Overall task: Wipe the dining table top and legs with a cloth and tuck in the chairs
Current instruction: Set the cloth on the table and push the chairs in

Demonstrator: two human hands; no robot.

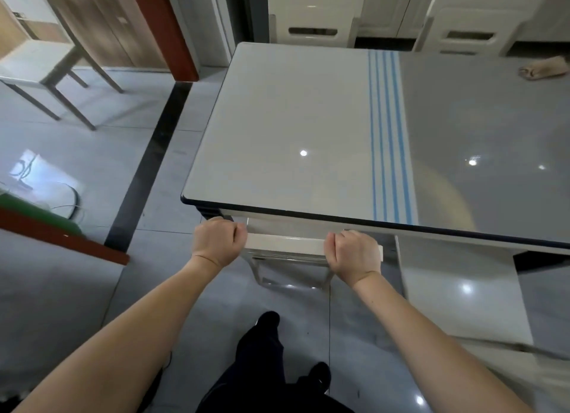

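i see the dining table (293, 128) with a glossy top, white on the left, grey on the right, thin blue stripes between. the near chair (285, 243), cream, stands upright with its top rail just beside the table's near edge. the far left chair (314, 14) and far right chair (475, 20) stand at the far edge.

My left hand (217, 241) and right hand (354, 252) curl round the top rail of the white chair (287, 244) at the dining table's (293, 119) 6 o'clock edge, a second chair (314, 14) at 12 o'clock.
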